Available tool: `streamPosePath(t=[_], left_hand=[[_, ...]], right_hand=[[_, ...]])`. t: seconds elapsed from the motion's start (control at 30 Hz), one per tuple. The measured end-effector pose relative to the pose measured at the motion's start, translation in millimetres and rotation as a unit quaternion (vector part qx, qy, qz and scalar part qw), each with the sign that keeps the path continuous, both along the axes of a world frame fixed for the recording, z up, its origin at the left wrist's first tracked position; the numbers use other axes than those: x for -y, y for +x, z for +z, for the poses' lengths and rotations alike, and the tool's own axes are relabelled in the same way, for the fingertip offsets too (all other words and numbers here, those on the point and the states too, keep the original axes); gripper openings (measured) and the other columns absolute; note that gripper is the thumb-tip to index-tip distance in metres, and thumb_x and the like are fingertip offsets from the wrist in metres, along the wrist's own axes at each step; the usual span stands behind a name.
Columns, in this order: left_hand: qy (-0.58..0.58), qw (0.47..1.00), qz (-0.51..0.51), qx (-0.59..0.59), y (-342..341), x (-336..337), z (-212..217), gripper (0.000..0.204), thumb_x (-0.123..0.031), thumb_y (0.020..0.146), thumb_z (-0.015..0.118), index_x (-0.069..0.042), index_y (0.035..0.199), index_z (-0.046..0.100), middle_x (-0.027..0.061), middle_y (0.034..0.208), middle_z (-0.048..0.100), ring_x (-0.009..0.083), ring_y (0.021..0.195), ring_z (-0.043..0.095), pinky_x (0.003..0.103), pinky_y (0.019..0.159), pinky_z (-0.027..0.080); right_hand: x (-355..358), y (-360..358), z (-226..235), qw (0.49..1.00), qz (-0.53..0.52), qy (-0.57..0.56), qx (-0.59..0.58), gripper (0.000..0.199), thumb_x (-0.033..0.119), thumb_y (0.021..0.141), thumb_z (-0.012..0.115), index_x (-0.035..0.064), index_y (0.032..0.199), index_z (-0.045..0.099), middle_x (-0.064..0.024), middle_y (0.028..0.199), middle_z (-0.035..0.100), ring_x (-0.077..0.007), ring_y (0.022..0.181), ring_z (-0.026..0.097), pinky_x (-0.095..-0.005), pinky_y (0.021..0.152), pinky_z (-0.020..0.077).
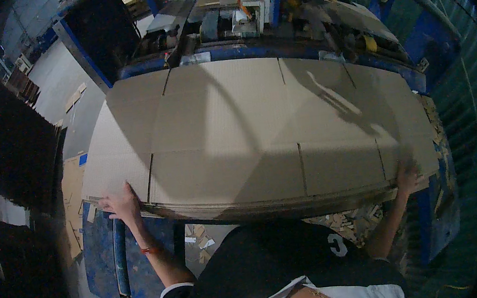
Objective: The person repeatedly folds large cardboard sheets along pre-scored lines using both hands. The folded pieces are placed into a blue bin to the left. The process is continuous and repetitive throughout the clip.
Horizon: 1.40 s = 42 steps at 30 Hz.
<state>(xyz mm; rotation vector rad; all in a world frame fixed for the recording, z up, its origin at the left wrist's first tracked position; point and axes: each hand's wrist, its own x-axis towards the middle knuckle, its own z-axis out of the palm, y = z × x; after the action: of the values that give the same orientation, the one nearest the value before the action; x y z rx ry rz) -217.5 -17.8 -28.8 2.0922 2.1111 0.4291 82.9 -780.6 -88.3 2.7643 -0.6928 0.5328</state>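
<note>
A stack of flat brown cardboard box blanks [223, 115], slotted and creased, lies in front of me with its layered near edge toward my body. At the near left corner is my left hand [121, 203], its thumb on the top sheet and its fingers along the edge, gripping the stack. My right hand [409, 176] is closed over the near right corner; it is dim and slightly blurred, and its lower fingers are hidden. Shadows fall across the top sheet.
Beyond the stack's far edge stands a blue machine [223, 54] with rollers and wheels. Under the stack is a worn blue table [136, 258]. Cardboard scraps [348, 224] litter the floor. Dark stacked sheets [14, 143] rise at left; a green corrugated wall [474, 124] is at right.
</note>
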Motion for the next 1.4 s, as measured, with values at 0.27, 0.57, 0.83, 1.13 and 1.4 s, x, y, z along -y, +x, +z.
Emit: streamPosePath(t=[0.27,0.57,0.83,1.13,1.4], left_hand=[[0.207,0.972,-0.042,0.102,24.9,6.0,27.3,0.081,-0.049,0.081,0.058,-0.001,0.137,0.026,0.0334,0.137,0.025,0.0463,0.130,0.020,0.059,0.101,0.021],[0.068,0.765,-0.213,0.604,-16.1,-43.0,8.7,0.037,-0.014,0.085,0.056,0.011,0.112,0.049,0.0181,0.116,0.054,0.0279,0.101,0.054,0.036,0.092,0.041],[-0.106,0.731,-0.299,0.604,-1.6,68.8,46.2,0.031,-0.007,0.081,0.052,0.003,0.109,0.057,0.0124,0.114,0.056,0.0207,0.106,0.053,0.031,0.094,0.039],[0.057,0.675,-0.736,-0.013,40.1,120.0,70.7,0.050,-0.005,0.075,0.057,-0.015,0.123,0.053,0.0101,0.137,0.041,0.0315,0.129,0.034,0.049,0.108,0.020],[0.102,0.675,-0.730,0.035,73.8,92.8,67.3,0.070,-0.002,0.065,0.066,-0.018,0.131,0.045,0.0108,0.138,0.039,0.0313,0.128,0.036,0.048,0.107,0.024]], right_hand=[[-77.6,0.0,114.2,0.500,0.203,0.633,0.555,0.047,0.022,0.085,0.059,0.0039,0.125,0.044,-0.0110,0.123,0.048,-0.0258,0.108,0.048,-0.0426,0.094,0.0387],[-36.3,21.6,218.8,0.699,0.261,0.588,0.313,0.048,0.020,0.083,0.058,-0.0014,0.124,0.045,-0.0120,0.115,0.054,-0.0259,0.104,0.051,-0.0377,0.089,0.0404],[-175.8,-142.6,135.2,0.836,0.433,0.269,0.205,0.023,0.009,0.084,0.058,0.0049,0.105,0.064,-0.0126,0.116,0.059,-0.0256,0.106,0.055,-0.0417,0.091,0.0420],[-217.9,-110.0,107.8,0.701,0.695,0.151,-0.060,0.033,-0.001,0.067,0.056,0.0104,0.096,0.066,-0.0080,0.115,0.060,-0.0297,0.114,0.053,-0.0499,0.100,0.0342],[-222.3,-40.6,110.8,0.708,0.697,0.068,-0.096,0.056,0.037,0.071,0.065,0.0127,0.120,0.054,-0.0096,0.135,0.043,-0.0318,0.127,0.036,-0.0490,0.103,0.0291]])
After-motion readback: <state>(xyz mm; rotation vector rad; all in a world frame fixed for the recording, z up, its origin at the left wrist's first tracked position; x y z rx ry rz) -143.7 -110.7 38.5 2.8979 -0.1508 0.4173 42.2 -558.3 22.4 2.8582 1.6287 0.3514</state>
